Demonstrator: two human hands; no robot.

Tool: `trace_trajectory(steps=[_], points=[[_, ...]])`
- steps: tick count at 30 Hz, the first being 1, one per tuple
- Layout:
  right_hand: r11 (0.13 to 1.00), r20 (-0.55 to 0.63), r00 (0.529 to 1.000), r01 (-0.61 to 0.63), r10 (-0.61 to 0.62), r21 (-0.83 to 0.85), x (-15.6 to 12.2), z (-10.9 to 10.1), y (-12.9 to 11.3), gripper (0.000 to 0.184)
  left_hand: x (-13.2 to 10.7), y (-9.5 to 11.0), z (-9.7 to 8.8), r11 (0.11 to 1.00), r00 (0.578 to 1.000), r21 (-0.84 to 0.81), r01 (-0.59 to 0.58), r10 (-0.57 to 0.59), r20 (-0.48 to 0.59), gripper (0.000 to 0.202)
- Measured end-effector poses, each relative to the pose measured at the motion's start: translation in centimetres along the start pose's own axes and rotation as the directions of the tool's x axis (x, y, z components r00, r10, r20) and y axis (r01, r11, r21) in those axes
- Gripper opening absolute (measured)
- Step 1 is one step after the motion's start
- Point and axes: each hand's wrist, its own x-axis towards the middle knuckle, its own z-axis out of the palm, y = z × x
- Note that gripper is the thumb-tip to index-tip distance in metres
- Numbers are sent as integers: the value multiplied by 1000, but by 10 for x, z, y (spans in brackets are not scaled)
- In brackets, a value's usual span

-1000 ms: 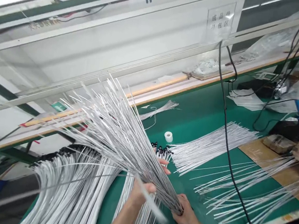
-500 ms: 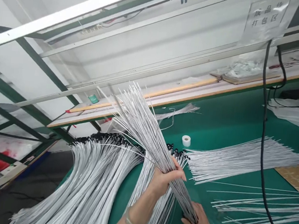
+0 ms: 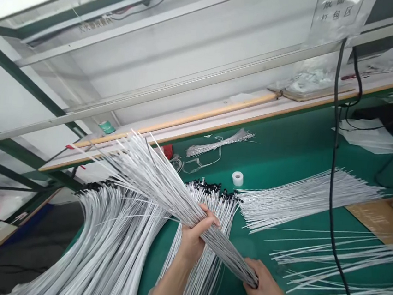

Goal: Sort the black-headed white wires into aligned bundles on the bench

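A thick bundle of thin grey wires (image 3: 168,189) slants across the middle of the head view, its far end fanned out to the upper left. My left hand (image 3: 197,233) is wrapped round the bundle's middle, thumb on top. My right hand (image 3: 263,286) grips the near end, where the wires sit tightly together. Beneath the bundle lie wires with black ends (image 3: 209,190) in a separate bunch. To the left, a larger mass of pale wires with black tips (image 3: 113,246) hangs in a curve over the table edge.
On the green table (image 3: 279,151) lie a flat spread of cut wires (image 3: 302,199), loose wires (image 3: 345,259) and a white tape roll (image 3: 237,178). A small wire bunch (image 3: 218,142) rests behind. A black cable (image 3: 333,188) hangs down at the right. A shelf (image 3: 198,131) runs along the back.
The held bundle has tilted flatter, its fanned end dropping to the left. Both hands keep their hold. The camera view has shifted a little.
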Motion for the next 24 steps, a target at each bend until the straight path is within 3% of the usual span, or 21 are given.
trace_trajectory(steps=[3,9,17,21,24], points=[[1000,48,998,28,-28,10,4,3,-2,47,-4,1,-6,1000,999,8,-28,28,-22,21],[991,6,993,122,-122,-57,4,14,1,15,-13,7,8,1000,1000,20,-18,18,20,19],[987,-71,984,164,-163,2,-3,16,6,10,-22,3,34,997,989,75,28,-38,145,22],[983,-101,979,181,-178,17,-5,14,10,22,-20,0,39,996,977,65,54,-66,203,24],[984,-122,976,181,-179,1,-5,17,12,12,-21,0,42,995,973,69,74,-87,214,21]])
